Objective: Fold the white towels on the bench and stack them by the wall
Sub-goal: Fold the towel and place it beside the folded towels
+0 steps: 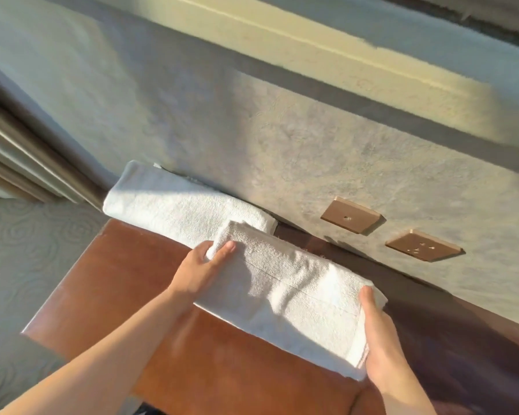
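Note:
A folded white towel (285,295) is held just above the brown bench (108,289). My left hand (200,271) grips its left end, thumb on top. My right hand (378,342) grips its right end, thumb on top and fingers hidden underneath. Behind it, a second folded white towel (177,202) lies on the bench against the grey wall (282,145); the held towel's far left corner overlaps it in view.
Two brown socket plates (350,218) (423,245) sit on the wall, right of the towels. The bench's left edge drops to patterned grey carpet (27,250). A curtain or door frame (18,157) stands at the far left.

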A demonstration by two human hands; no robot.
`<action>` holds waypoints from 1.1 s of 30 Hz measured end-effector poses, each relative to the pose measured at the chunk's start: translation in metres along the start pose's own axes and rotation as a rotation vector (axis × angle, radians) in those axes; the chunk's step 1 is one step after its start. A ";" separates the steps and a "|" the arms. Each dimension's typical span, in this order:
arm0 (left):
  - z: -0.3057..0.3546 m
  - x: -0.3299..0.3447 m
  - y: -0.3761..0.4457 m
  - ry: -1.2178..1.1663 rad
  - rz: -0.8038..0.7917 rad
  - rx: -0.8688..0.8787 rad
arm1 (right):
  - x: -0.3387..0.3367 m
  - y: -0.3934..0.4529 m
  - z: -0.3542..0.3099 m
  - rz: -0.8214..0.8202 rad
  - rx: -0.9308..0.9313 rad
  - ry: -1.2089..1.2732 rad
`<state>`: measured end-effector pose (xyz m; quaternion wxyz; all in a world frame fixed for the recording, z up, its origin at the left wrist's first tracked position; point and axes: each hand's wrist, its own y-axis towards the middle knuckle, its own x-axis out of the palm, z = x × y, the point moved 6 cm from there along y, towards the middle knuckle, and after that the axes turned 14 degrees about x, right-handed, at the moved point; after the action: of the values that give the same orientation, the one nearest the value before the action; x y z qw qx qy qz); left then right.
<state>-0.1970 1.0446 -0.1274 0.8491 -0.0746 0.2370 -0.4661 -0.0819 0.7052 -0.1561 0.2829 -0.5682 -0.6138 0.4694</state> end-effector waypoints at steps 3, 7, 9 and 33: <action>0.007 -0.068 0.025 -0.002 0.069 0.057 | 0.067 -0.023 -0.026 -0.063 -0.095 0.029; 0.002 -0.146 0.081 -0.013 0.150 0.070 | 0.150 -0.038 -0.067 0.003 -0.250 0.018; -0.001 -0.176 0.110 0.045 0.182 0.063 | 0.185 -0.032 -0.084 0.090 -0.300 -0.023; -0.043 -0.200 0.198 0.392 0.062 0.051 | 0.250 -0.008 -0.068 -0.060 0.011 -0.172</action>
<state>-0.1581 1.3242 -0.1676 0.8022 0.0465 0.3879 -0.4514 -0.0740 0.9642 -0.1684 0.2464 -0.5056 -0.6500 0.5110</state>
